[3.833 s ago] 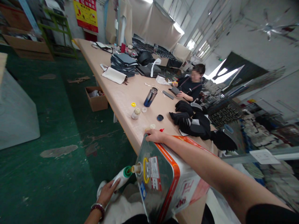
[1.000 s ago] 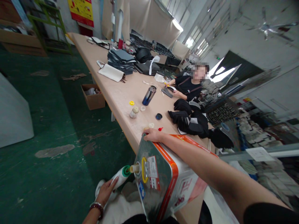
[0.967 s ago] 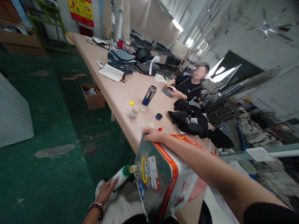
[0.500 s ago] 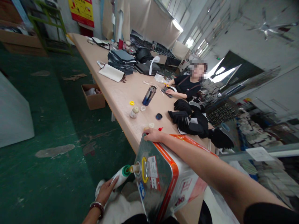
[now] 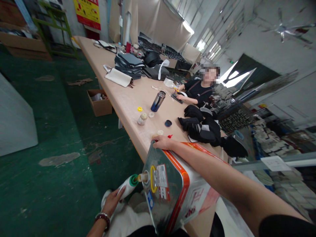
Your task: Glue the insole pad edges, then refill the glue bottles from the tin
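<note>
My left hand [image 5: 113, 200], with a bead bracelet at its wrist, is wrapped round a white bottle [image 5: 128, 187] with a green neck. The bottle leans with its mouth up against the spout [image 5: 142, 178] of a large rectangular metal can [image 5: 170, 184]. Amber-coloured liquid shows at the spout and the bottle's mouth. Tipped on its side at the table's edge, the can has a yellow handle [image 5: 153, 179] and orange-and-white printed sides. My right hand [image 5: 163, 142] grips the can's upper corner, its forearm lying along the can. The bottle's inside is hidden.
On the brown table [image 5: 128, 102] stand a blue metal flask [image 5: 158, 101] and a small jar [image 5: 142, 119], with loose caps around. Black fabric pieces [image 5: 204, 130] lie to the right. A co-worker [image 5: 199, 90] handles dark material across the table. A cardboard box [image 5: 100, 103] sits on the floor.
The view has shifted very slightly. Both hands, the bottle and the can keep the same positions, spout against bottle mouth. The co-worker's hands have moved a little.
</note>
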The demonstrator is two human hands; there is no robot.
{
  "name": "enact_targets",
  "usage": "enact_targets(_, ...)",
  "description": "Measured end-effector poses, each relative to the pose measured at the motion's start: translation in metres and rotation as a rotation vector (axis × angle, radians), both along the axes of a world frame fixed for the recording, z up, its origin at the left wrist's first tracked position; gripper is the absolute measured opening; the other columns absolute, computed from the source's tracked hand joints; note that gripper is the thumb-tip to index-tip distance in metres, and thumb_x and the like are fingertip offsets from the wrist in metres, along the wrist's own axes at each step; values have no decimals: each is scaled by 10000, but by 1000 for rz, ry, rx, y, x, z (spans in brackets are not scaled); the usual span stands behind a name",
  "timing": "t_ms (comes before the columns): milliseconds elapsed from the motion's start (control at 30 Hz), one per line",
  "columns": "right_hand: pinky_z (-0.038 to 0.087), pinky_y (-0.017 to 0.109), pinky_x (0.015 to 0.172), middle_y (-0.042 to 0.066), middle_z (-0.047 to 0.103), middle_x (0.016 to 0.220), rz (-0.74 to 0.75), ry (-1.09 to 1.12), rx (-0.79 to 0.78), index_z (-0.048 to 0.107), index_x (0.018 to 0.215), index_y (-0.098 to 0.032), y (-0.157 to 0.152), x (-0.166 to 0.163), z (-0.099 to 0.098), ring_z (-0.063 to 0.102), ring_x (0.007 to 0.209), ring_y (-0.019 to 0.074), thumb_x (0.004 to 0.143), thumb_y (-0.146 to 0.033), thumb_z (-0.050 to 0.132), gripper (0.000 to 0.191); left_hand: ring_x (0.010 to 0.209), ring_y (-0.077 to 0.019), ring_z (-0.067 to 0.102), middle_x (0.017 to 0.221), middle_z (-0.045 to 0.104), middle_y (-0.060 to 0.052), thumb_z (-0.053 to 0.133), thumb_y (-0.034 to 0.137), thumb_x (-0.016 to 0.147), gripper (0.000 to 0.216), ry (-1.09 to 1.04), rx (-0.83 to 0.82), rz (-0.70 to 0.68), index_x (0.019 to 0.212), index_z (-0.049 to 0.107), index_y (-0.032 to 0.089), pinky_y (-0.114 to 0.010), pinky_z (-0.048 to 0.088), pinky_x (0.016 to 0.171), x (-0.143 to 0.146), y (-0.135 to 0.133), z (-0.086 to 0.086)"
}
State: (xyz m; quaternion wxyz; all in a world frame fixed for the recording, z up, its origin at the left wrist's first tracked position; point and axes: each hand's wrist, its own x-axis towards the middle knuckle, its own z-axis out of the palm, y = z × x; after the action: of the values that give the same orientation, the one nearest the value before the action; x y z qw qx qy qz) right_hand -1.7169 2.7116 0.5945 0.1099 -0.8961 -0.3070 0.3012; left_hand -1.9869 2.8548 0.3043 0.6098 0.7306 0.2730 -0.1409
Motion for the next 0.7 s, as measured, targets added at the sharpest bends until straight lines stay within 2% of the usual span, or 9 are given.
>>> enact_targets(133,472,244,770,35,678,927,-2,1,7,694,967,-172,-1,0,1,618,895,219,723,-183,572,273,632,-219,520,534,520,16,400,761,731,638,-5,-2,0,667,661,182,-318,379,651,0,0,-3)
enact_targets(400,474,236,756,36,674,928,-18,-2,27,687,984,-165,-8,-5,9,615,903,216,730,-167,555,287,620,-222,542,515,549,14,403,776,715,639,-5,17,1,614,634,190,-313,378,640,2,1,7)
enact_targets(700,467,248,797,44,676,971,-36,-5,39,685,1003,-162,-11,-10,18,610,938,224,731,-159,555,302,601,-208,535,513,549,17,412,747,741,615,-19,20,-5,626,639,187,-303,370,622,4,4,8)
